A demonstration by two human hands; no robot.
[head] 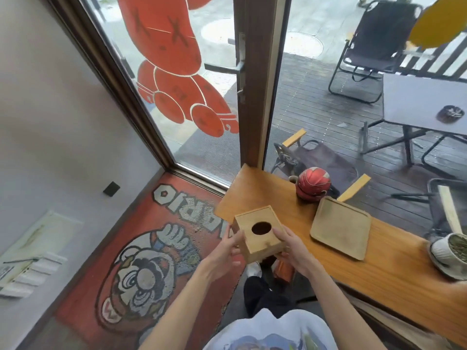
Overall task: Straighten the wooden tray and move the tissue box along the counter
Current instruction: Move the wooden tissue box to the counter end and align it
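Note:
A cube-shaped wooden tissue box point(260, 234) with a round hole in its lid hangs over the near left edge of the wooden counter point(379, 269). Both hands grip it: my left hand point(228, 251) presses its left side, my right hand point(290, 248) holds its right front corner with a thumb on the lid. No tissue shows in the hole. The shallow square wooden tray point(341, 227) lies flat on the counter to the right of the box, turned slightly askew to the counter edge, with nothing in it.
A red ball-shaped ornament point(313, 184) sits at the counter's back, just behind the tray. A white pot with a plant point(449, 251) stands at the right end. Glass door and window rise behind; a painted floor mat point(151, 248) lies left.

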